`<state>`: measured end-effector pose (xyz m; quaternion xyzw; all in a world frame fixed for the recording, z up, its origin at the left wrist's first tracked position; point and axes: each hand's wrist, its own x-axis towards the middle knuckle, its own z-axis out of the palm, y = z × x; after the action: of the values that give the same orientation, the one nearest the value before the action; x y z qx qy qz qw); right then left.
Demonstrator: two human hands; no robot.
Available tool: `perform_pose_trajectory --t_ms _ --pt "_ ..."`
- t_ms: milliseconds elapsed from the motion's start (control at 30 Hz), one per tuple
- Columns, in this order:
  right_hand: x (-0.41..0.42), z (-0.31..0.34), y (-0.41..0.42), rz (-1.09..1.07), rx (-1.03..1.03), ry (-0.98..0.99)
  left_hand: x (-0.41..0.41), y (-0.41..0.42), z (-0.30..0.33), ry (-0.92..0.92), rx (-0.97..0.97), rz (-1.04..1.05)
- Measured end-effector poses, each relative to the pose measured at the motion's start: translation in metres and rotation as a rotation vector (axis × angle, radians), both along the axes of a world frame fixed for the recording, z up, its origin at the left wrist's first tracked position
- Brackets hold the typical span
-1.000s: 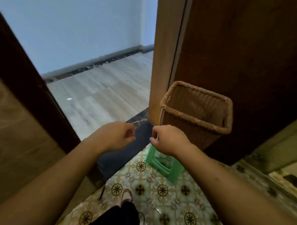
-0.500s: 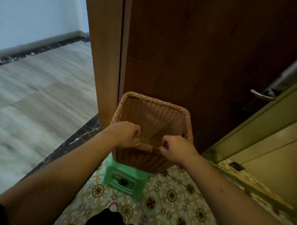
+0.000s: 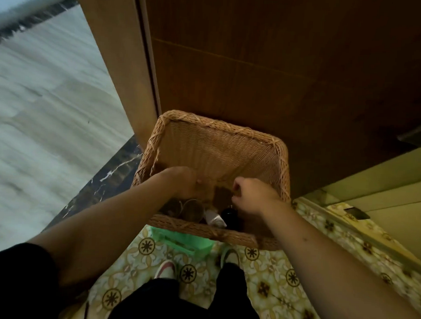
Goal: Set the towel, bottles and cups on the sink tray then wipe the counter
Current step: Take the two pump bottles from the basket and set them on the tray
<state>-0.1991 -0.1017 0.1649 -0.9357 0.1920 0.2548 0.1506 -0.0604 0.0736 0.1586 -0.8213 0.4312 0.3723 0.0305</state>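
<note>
A woven wicker basket [image 3: 219, 145] stands on a green plastic stool [image 3: 184, 241] against a wooden door. Inside, by its near wall, lie two brown cups [image 3: 192, 210], a white bottle [image 3: 214, 218] and a dark bottle [image 3: 228, 214]. A brown patch [image 3: 221, 194] between my hands may be a towel; the frame is too dim to tell. My left hand [image 3: 182, 182] reaches into the basket over the cups with its fingers curled down and hidden. My right hand [image 3: 251, 195] hovers over the dark bottle with its fingers closed.
The dark wooden door [image 3: 281, 66] and its frame [image 3: 117, 58] rise right behind the basket. Patterned floor tiles [image 3: 272, 270] lie under my feet [image 3: 166, 269]. A pale wood floor [image 3: 50, 104] opens to the left past a dark threshold. A low ledge [image 3: 384, 191] runs at right.
My view has tilted down and closer over the basket, so its contents show. Both hands have moved from the near rim down into the basket.
</note>
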Motion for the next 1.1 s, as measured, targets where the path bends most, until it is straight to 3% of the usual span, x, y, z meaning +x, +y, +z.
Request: perform_pose_trajectory --t_ms 300,500,767,900,1100 --pt "0.042 -0.083 -0.042 0.221 0.187 0.279 -0.021 -0.051 -0.069 0.148 0.156 0.15" --pt "0.042 -0.132 -0.043 0.352 0.133 0.479 -0.054 -0.084 -0.1 0.364 0.248 0.117" --pt "0.037 -0.172 -0.022 0.372 0.135 0.653 -0.07 -0.098 -0.138 0.322 0.478 0.078" --pt "0.036 -0.178 -0.023 0.32 0.147 0.576 -0.069 -0.095 -0.147 0.245 0.461 0.061" --pt "0.039 -0.171 -0.025 0.309 0.12 0.503 -0.07 -0.091 -0.138 0.138 0.437 0.225"
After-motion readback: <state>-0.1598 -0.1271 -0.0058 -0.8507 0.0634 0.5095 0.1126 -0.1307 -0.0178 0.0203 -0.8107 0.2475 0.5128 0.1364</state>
